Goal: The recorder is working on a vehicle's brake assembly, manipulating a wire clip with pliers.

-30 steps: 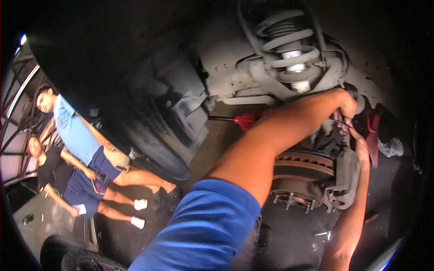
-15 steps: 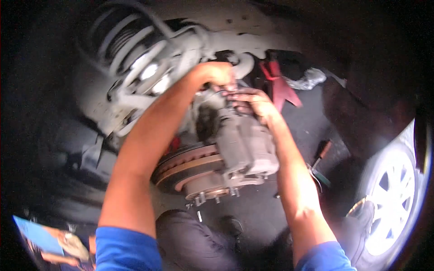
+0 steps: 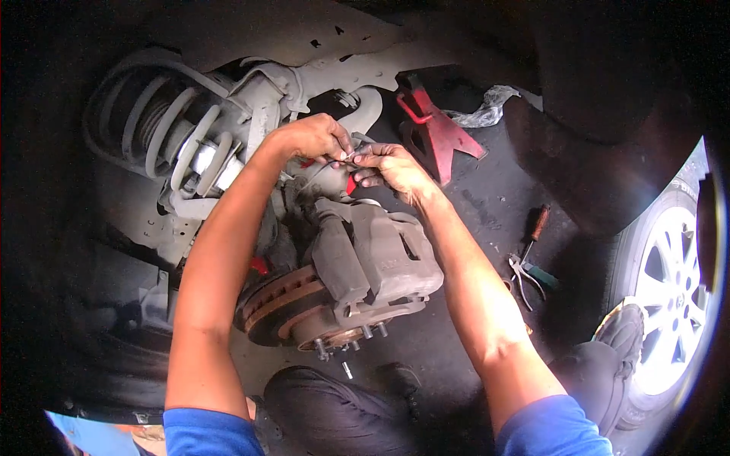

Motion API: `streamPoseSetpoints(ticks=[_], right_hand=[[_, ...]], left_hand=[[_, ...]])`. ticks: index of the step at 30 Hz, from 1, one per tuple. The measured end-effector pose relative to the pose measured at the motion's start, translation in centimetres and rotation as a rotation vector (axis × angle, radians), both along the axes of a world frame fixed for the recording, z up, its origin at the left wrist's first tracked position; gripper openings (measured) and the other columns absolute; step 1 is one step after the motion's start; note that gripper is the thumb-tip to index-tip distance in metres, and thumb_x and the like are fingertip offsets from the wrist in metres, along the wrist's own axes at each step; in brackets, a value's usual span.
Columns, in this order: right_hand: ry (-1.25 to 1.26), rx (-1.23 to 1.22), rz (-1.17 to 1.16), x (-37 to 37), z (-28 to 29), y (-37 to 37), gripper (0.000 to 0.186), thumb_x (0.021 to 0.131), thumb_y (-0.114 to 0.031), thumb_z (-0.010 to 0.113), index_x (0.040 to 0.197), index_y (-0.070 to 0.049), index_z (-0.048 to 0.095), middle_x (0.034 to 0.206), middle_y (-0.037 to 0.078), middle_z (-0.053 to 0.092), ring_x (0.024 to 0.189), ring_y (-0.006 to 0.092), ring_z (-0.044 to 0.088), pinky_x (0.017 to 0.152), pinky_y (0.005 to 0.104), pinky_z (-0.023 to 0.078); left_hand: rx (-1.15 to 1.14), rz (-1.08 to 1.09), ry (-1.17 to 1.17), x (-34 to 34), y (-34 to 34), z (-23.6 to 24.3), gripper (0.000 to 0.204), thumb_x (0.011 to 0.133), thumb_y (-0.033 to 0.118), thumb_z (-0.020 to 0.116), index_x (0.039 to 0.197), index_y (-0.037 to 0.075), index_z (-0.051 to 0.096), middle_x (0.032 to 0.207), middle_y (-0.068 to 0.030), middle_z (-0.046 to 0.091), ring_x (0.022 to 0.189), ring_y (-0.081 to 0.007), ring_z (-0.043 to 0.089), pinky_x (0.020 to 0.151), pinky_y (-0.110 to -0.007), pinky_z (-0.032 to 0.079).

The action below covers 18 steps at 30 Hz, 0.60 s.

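Observation:
My left hand (image 3: 313, 138) and my right hand (image 3: 389, 169) meet just beyond the brake caliper (image 3: 391, 254). Fingertips of both are pinched together around something small and thin; what it is I cannot make out. A bit of red shows just below the right fingers. The grey caliper sits over the rusty brake disc (image 3: 277, 308), whose wheel studs point toward me. To the left of my hands stand the coil spring (image 3: 185, 140) and shock absorber, partly behind my left forearm.
A red jack stand (image 3: 450, 144) is on the dark floor beyond my right hand, near crumpled clear plastic (image 3: 487, 108). Farther right lie a screwdriver (image 3: 539, 224) and pliers (image 3: 523, 280). A wheel with a silver rim (image 3: 669, 304) stands at the right edge, by a shoe (image 3: 620, 342).
The view has shifted and become sharper, so the hands and caliper appear farther left. My hands have come up off the parts behind the caliper, and their fingertips now meet.

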State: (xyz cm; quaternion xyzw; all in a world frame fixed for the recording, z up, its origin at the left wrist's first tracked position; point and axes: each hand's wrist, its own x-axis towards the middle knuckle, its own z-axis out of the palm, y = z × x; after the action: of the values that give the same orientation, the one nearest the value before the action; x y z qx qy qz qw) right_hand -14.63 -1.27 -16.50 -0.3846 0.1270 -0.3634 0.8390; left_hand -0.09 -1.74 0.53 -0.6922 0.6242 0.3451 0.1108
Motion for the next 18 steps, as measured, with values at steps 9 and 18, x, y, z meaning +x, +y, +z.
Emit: streamPoseSetpoints(ticks=[9,18], right_hand=[[0.118,-0.149,-0.128,0.51,0.03,-0.49,0.019,0.093,-0.016,0.07,0.102,0.001,0.068,0.09,0.009,0.07,0.076,0.0138,0.066,0.065,0.0284,0.054],[0.493,-0.813,-0.652,-0.06,-0.15,0.05,0.038,0.082,-0.025,0.08,0.114,-0.007,0.068,0.115,0.016,0.065,0.109,0.0312,0.06,0.092,0.0419,0.049]], left_hand=[[0.005,-0.006,0.041,0.32,-0.01,0.09,0.028,0.084,0.011,0.074,0.109,-0.001,0.07,0.086,-0.005,0.07,0.073,-0.0103,0.062,0.063,-0.026,0.05],[0.006,-0.104,-0.051,0.08,0.2,0.31,0.034,0.08,0.015,0.079,0.107,-0.003,0.068,0.083,-0.0037,0.067,0.07,-0.0113,0.059,0.061,-0.027,0.048]])
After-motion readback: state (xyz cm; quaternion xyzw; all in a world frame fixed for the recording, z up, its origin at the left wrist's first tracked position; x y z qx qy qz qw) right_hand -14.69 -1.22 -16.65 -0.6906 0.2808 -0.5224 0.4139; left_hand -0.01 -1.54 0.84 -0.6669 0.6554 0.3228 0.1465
